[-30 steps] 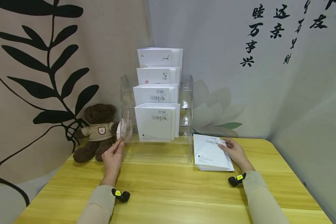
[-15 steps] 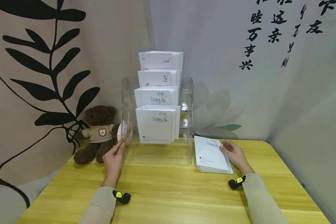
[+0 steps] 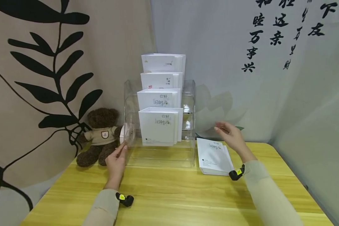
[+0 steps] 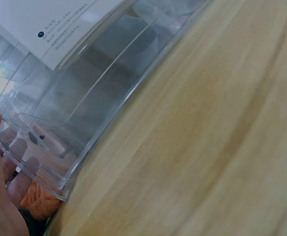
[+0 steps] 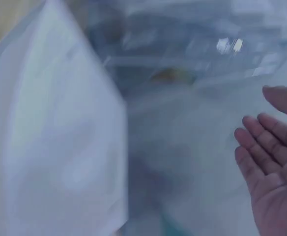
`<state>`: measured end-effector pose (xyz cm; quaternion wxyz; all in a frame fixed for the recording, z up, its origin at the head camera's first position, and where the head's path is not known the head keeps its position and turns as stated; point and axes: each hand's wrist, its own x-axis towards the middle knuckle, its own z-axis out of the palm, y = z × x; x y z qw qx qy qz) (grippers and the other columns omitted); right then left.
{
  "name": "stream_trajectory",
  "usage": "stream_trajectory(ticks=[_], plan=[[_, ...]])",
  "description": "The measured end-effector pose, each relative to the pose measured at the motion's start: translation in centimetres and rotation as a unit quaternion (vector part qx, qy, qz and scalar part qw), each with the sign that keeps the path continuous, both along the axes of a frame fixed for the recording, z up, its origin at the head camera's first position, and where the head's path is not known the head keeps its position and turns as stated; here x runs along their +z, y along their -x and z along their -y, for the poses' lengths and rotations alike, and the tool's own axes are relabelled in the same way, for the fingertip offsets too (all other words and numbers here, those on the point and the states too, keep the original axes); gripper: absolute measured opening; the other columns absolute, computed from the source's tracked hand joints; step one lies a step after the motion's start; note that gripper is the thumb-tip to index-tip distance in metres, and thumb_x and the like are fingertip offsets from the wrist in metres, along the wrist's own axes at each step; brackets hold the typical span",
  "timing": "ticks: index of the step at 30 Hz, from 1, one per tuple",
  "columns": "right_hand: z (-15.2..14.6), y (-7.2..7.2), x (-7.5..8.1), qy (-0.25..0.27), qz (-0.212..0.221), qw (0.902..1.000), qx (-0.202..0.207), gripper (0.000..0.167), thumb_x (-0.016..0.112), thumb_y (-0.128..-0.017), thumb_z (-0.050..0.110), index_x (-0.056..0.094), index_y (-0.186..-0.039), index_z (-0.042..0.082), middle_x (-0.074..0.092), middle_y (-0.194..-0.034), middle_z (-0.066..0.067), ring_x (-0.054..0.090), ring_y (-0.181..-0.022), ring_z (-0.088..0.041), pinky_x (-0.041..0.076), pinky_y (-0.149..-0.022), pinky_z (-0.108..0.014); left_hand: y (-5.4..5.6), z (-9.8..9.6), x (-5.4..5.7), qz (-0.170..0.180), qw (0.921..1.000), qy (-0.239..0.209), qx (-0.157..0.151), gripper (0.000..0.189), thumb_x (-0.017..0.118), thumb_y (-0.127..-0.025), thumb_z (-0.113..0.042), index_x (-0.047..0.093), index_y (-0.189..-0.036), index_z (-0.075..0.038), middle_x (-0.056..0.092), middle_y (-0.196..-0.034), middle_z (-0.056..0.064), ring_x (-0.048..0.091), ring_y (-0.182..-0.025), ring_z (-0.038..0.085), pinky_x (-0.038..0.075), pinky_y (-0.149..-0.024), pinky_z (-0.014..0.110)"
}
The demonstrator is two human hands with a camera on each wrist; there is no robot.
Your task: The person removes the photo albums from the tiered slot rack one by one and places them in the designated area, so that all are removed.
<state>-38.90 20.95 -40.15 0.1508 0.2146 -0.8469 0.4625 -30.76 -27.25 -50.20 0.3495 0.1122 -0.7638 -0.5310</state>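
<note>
Right hand (image 3: 230,136), fingers relaxed, thumb wide, has been lifted off white booklet (image 3: 213,155), seen on bench (image 3: 172,194) at clear rack's (image 3: 161,159) four o'clock. Rack pinched at eight o'clock by left hand (image 3: 116,160).

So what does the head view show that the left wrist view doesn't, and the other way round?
Only the head view: the right hand, the loose book to the right of the rack, and the wall writing.

Only the left wrist view: an orange bundle, yarn by its look, close to the left hand by a corner of the rack.

Both: the rack, the lowest book in it, the left hand at its side edge, and the table.
</note>
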Motion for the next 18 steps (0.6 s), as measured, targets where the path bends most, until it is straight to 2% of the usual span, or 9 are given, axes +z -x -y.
stream_trajectory(ticks=[3,8,13,18], plan=[[2.1,-0.5,2.6,0.028,-0.018,0.9984,0.046,0.045,0.064,-0.101,0.034,0.060,-0.137,0.008,0.062,-0.136,-0.010,0.057,-0.127,-0.028,0.046,-0.104,-0.042,0.0,0.1,0.0,0.001,1.0000,-0.002,-0.001,0.029,0.068,-0.095,-0.046,0.073,-0.123,-0.039,0.073,-0.117,-0.011,0.068,-0.107,0.011,0.050,-0.081,0.014],[5.0,-1.0,5.2,0.071,-0.039,0.9884,0.128,0.040,0.067,-0.098,0.012,0.060,-0.136,0.002,0.060,-0.137,-0.016,0.052,-0.133,-0.032,0.043,-0.107,-0.042,0.1,0.0,0.0,-0.010,0.9999,0.009,0.006,0.027,0.069,-0.095,-0.044,0.073,-0.122,-0.038,0.073,-0.114,-0.010,0.070,-0.103,0.012,0.049,-0.077,0.010],[7.7,-1.6,7.5,0.078,-0.069,0.9808,0.165,0.041,0.066,-0.095,-0.003,0.056,-0.135,-0.008,0.057,-0.137,-0.025,0.050,-0.133,-0.038,0.038,-0.111,-0.048,-0.1,0.1,0.2,-0.006,0.9996,0.021,0.018,0.028,0.068,-0.095,-0.048,0.073,-0.122,-0.040,0.073,-0.114,-0.012,0.070,-0.102,0.010,0.049,-0.079,0.013],[10.3,-2.9,9.8,0.085,-0.068,0.9759,0.189,0.045,0.068,-0.093,-0.007,0.054,-0.135,-0.012,0.052,-0.141,-0.027,0.047,-0.135,-0.040,0.035,-0.113,-0.052,-0.1,0.1,0.2,0.000,0.9997,0.019,0.014,0.030,0.067,-0.095,-0.049,0.072,-0.123,-0.039,0.073,-0.114,-0.011,0.070,-0.101,0.011,0.051,-0.080,0.017]])
